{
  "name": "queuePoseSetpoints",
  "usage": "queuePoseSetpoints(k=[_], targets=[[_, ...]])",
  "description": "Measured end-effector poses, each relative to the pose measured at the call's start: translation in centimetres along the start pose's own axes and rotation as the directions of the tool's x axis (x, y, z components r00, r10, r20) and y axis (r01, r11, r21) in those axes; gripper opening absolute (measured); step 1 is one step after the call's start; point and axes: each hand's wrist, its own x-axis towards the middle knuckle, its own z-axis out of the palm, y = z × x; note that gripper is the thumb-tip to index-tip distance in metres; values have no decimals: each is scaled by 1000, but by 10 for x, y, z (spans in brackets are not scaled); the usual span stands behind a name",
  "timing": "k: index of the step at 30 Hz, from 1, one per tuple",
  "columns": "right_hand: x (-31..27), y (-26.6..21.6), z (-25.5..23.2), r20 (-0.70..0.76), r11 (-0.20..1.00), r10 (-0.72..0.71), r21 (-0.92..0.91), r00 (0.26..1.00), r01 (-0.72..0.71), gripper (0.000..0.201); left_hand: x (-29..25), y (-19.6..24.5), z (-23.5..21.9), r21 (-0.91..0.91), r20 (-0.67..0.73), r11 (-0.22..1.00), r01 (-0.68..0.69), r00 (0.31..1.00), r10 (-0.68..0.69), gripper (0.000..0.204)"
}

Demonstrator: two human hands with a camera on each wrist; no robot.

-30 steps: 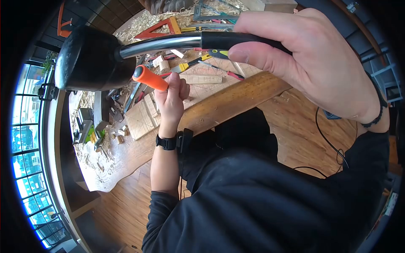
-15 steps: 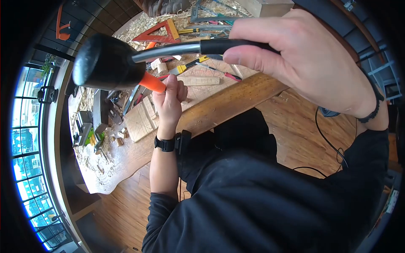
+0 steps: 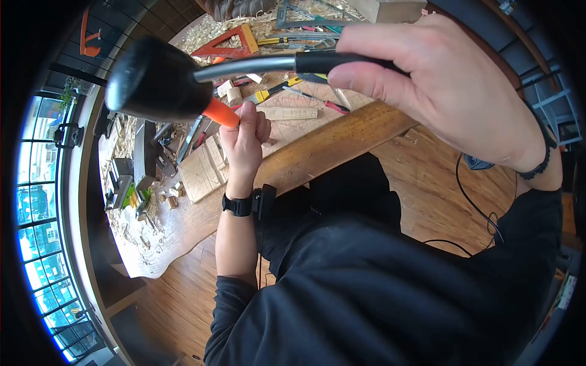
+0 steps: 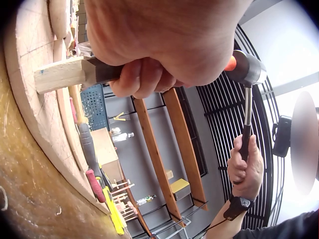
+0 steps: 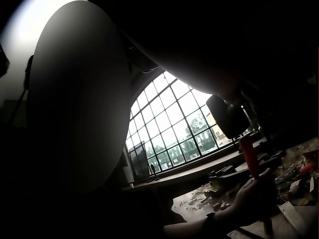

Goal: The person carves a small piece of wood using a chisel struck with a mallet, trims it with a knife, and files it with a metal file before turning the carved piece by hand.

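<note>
My right hand (image 3: pixel 455 91) grips the black handle of a mallet (image 3: pixel 155 82), its thumb along the grip. The mallet has a bulky black head and a shiny metal shaft. My left hand (image 3: pixel 245 143) is wrapped round the orange handle of a chisel (image 3: pixel 221 113), thumb upward. In the head view the mallet head overlaps the top of that handle. Below the left fist, the left wrist view shows the chisel's dark shank (image 4: pixel 102 71) and a pale, flat section reaching the wooden board (image 4: pixel 25 55). This board lies on the bench near its front edge.
A pale wooden strip (image 3: pixel 290 113), a red-handled tool (image 3: pixel 336 107) and a yellow-and-black tool (image 3: pixel 268 94) lie beyond the left hand. An orange-red square (image 3: pixel 245 41) sits among shavings further back. Planes (image 3: pixel 144 155) stand at left. A cable (image 3: pixel 479 207) hangs at right.
One second ago the mallet head was further left, with the orange handle's top visible. It has since come right over that top and lifted slightly. The left hand keeps its grip.
</note>
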Motion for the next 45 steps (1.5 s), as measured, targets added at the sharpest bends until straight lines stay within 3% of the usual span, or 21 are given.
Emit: queuePoseSetpoints(k=[7, 9, 13, 16, 19, 22, 24, 28, 29, 30, 31, 33, 34, 35, 36, 37, 39, 40, 42, 44, 45], targets=[[0, 1, -10, -11, 1000, -3, -23, 1000, 3, 29, 3, 2, 2, 29, -3, 999, 41, 999, -41, 44], [2, -6, -20, 161, 999, 41, 13, 986, -44, 36, 2, 3, 3, 28, -11, 999, 46, 999, -46, 44], [6, -13, -30, 159, 998, 58, -25, 986, -55, 34, 4, 4, 4, 49, -4, 998, 46, 999, -46, 43], [7, -14, -30, 62, 996, 87, 27, 994, -89, 33, 3, 3, 2, 44, -2, 998, 55, 999, -55, 44], [0, 5, -20, 24, 999, -29, -12, 999, 30, 31, 3, 4, 3, 47, 4, 997, 57, 998, -57, 44], [1, 8, -21, 149, 992, 109, -72, 983, -99, 29, 4, 5, 4, 63, 14, 996, 55, 998, -56, 45], [4, 37, -11, -54, 972, -164, 164, 985, 171, 30, 3, 5, 3, 70, 3, 995, 65, 998, -65, 45], [6, 12, -31, -88, 992, -96, 78, 991, 103, 32, 2, 3, 2, 61, 5, 996, 70, 998, -70, 44], [17, 3, -41, 206, 995, 73, 50, 976, -85, 32, 3, 4, 2, 55, -5, 996, 75, 997, -75, 44], [23, -2, -46, 473, 966, 239, -32, 848, -255, 33, 3, 4, 2, 56, -4, 996, 71, 997, -71, 44], [20, -3, -49, 470, 967, 239, -33, 850, -254, 33, 3, 4, 2, 54, 9, 996, 68, 998, -69, 44], [12, -4, -51, 319, 934, 151, 264, 936, -241, 33, 4, 4, 3, 50, 23, 996, 68, 997, -70, 44], [10, -9, -45, 321, 933, 151, 265, 935, -242, 33, 4, 4, 5, 57, -5, 996, 74, 997, -74, 44], [7, -15, -33, 78, 986, 128, 94, 989, -135, 33, 2, 5, 5, 66, -34, 994, 82, 996, -80, 44], [4, -17, -20, -161, 993, 50, -102, 986, -67, 33, 2, 4, 3, 68, -37, 994, 86, 996, -84, 44], [1, -6, -10, -162, 993, 51, -99, 985, -68, 33, 2, 3, 1, 54, -10, 996, 74, 997, -74, 44], [-2, 22, 1, -264, 983, -162, 43, 951, 180, 29, 4, 3, 1, 39, 20, 997, 59, 998, -60, 44], [-5, 20, 3, -266, 983, -163, 40, 950, 180, 29, 4, 3, 1, 40, 19, 997, 64, 998, -65, 43], [-10, 12, 4, -43, 998, 20, -61, 999, -23, 28, 1, -3, -2, 42, 20, 997, 69, 997, -70, 43], [-9, 13, 2, -48, 996, -14, -92, 999, 9, 28, -2, -13, -3, 436, -29, 900, -7, 999, 21, 41], [-8, 9, -3, -28, 998, 55, -33, 998, -56, 29, -1, -15, -8, 436, -26, 900, -7, 999, 20, 41]])
